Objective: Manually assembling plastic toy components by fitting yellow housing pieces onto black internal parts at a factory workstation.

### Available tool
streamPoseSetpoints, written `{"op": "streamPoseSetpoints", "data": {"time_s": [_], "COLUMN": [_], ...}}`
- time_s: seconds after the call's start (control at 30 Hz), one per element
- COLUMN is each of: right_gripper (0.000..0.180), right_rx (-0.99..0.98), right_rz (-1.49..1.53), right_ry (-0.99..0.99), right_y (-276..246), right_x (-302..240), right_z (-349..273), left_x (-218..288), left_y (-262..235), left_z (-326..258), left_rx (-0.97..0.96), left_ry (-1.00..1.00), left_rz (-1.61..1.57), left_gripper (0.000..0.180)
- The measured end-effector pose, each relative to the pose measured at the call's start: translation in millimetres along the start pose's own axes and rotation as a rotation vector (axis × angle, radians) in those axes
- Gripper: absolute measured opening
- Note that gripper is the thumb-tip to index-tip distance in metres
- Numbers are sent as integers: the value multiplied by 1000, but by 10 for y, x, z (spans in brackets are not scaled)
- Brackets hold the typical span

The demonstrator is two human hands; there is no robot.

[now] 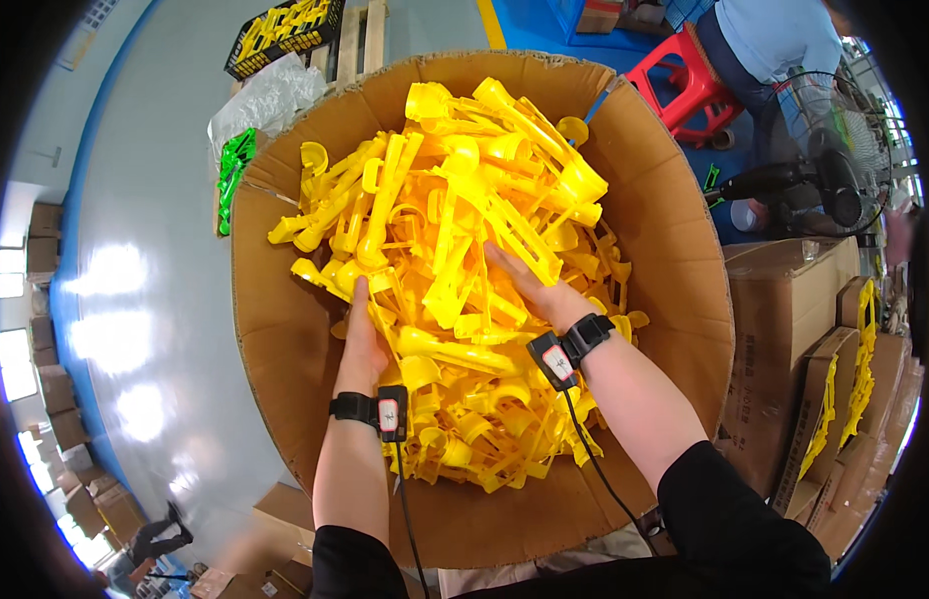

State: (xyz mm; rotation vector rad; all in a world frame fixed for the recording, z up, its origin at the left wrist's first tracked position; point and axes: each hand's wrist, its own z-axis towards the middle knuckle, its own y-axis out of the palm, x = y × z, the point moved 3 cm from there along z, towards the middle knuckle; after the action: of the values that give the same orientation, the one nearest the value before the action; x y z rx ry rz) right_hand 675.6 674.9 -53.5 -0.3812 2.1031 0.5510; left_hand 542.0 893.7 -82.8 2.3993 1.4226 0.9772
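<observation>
A big open cardboard box point(285, 329) is heaped with several yellow plastic moulded parts point(455, 230), tangled together. My left hand point(363, 334) lies on the left side of the heap, fingers stretched flat over a long yellow piece. My right hand point(534, 290) rests palm down on the middle of the heap, fingers spread and pressing on the parts. Neither hand is closed around a piece. Both wrists wear a black strap with a small sensor and a cable.
Green plastic parts point(233, 175) and a clear plastic bag point(265, 100) lie left of the box. A black crate of yellow parts point(285, 35) sits on a wooden pallet behind. A red stool point(689, 85), a fan point(834, 170) and a seated person are at right, with cardboard boxes point(794, 329).
</observation>
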Motion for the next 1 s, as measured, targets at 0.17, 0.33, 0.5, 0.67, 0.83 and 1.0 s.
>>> {"op": "streamPoseSetpoints", "data": {"time_s": [0.17, 0.33, 0.5, 0.67, 0.83, 1.0], "right_gripper": [53, 49, 55, 63, 44, 46], "right_rx": [-258, -125, 36, -100, 40, 81], "right_rz": [-81, -195, -223, -185, -106, -69], "right_ry": [-191, -299, -202, -211, -5, -111], "right_y": [203, 149, 389, 165, 446, 352], "right_x": [-51, 296, 126, 86, -39, 276], "right_z": [-238, -155, -330, -206, -193, 100], "left_x": [-33, -164, -108, -205, -211, -256], "left_y": [59, 213, -4, 37, 9, 334], "left_z": [-196, -369, -497, -362, -261, -345], "left_rx": [15, -60, -134, -153, -138, -66], "left_ry": [199, 230, 267, 133, 126, -67], "left_rz": [-17, -47, -92, -93, -17, -90], "left_gripper": [55, 60, 60, 76, 80, 76]}}
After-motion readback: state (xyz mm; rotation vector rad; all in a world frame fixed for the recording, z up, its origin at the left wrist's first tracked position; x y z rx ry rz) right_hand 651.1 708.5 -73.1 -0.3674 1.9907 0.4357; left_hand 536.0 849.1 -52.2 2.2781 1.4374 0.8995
